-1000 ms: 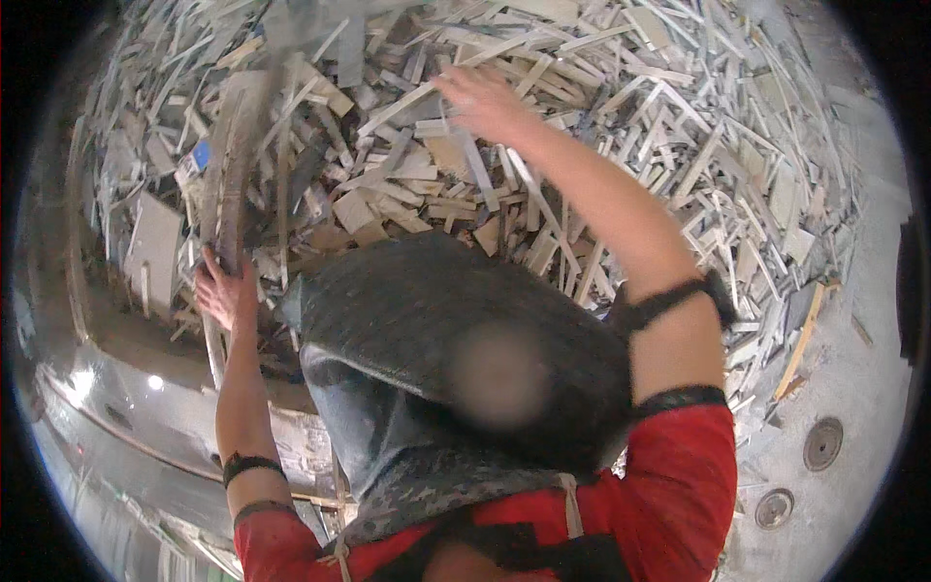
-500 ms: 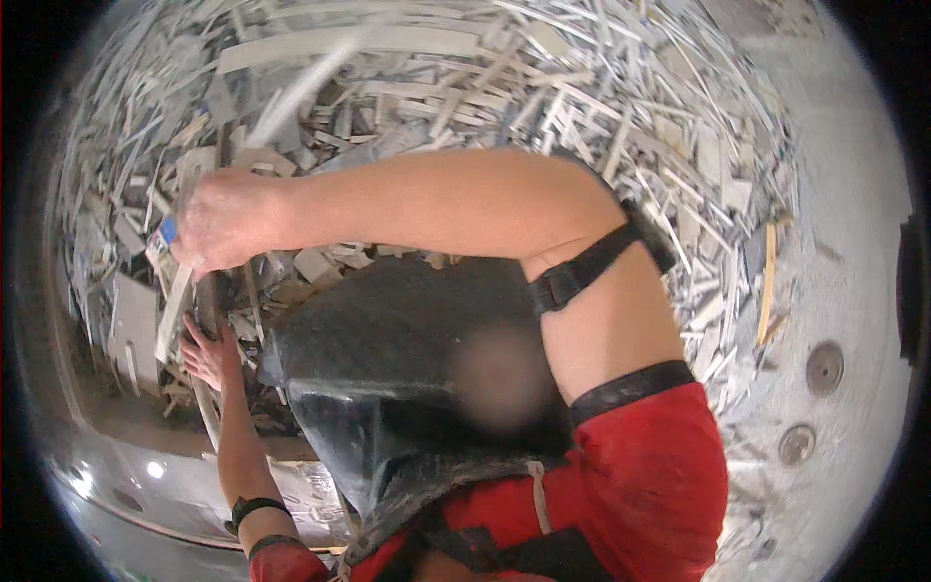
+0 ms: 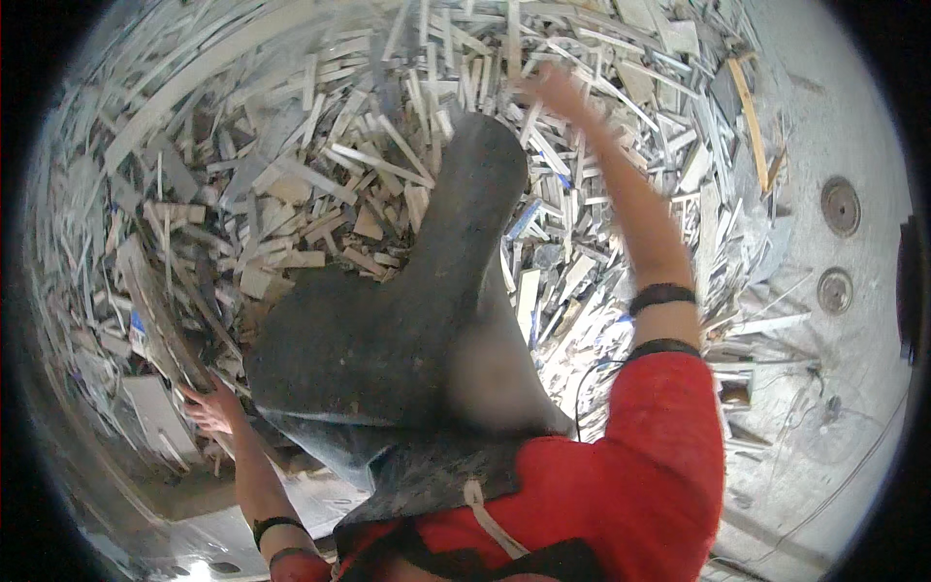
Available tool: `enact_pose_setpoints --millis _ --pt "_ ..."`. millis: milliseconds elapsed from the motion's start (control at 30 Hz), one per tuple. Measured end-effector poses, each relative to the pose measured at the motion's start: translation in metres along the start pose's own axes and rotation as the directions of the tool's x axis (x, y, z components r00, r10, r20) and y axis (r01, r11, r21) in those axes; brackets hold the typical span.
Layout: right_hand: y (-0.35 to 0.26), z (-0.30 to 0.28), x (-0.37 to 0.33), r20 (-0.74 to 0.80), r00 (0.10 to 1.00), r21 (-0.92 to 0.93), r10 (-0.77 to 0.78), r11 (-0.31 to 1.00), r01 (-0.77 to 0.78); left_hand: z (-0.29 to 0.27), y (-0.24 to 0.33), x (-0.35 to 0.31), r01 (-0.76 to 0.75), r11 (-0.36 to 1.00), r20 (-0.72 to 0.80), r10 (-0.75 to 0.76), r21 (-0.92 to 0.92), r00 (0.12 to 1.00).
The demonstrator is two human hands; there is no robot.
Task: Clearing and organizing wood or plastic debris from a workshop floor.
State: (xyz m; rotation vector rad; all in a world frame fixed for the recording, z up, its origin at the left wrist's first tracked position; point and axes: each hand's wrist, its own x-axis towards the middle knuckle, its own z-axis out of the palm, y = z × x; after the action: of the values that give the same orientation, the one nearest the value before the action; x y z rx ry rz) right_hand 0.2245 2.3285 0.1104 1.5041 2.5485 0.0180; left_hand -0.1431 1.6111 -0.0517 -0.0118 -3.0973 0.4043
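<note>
At the lower left my left hand [image 3: 210, 407] grips the near part of a long, rough, grey-brown strip [image 3: 160, 291], its fingers somewhat apart across it. The strip slants away to the far left. My right arm reaches forward, and my right hand [image 3: 558, 92] is over a wide heap of pale scrap strips [image 3: 388, 145] at the upper middle. That hand is smeared by motion, so its fingers and anything in them cannot be made out. A dark apron [image 3: 339, 339] hangs over my legs between the two arms.
A flat pale board [image 3: 160, 417] lies beside my left hand. At the far right a yellowish strip [image 3: 752, 126] lies by a grey surface with two round metal fittings [image 3: 841, 206]. A thin cable [image 3: 853, 466] runs along the lower right.
My right hand has swung from the far left, above the strip, over to the upper right. My left hand stays at the strip. The view has shifted, showing more of the apron.
</note>
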Motion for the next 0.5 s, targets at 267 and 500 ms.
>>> enact_pose_setpoints --millis 267,500 --pt "-0.097 0.149 -0.138 -0.355 0.923 0.299 -0.150 0.917 0.264 -0.006 0.018 -0.006 -0.006 0.998 -0.008 0.005 -0.055 1.000" --pt "-0.074 0.092 -0.154 -0.046 0.790 0.536 -0.611 0.653 0.536 0.006 0.010 -0.002 -0.021 0.999 -0.059 0.018 -0.039 0.998"
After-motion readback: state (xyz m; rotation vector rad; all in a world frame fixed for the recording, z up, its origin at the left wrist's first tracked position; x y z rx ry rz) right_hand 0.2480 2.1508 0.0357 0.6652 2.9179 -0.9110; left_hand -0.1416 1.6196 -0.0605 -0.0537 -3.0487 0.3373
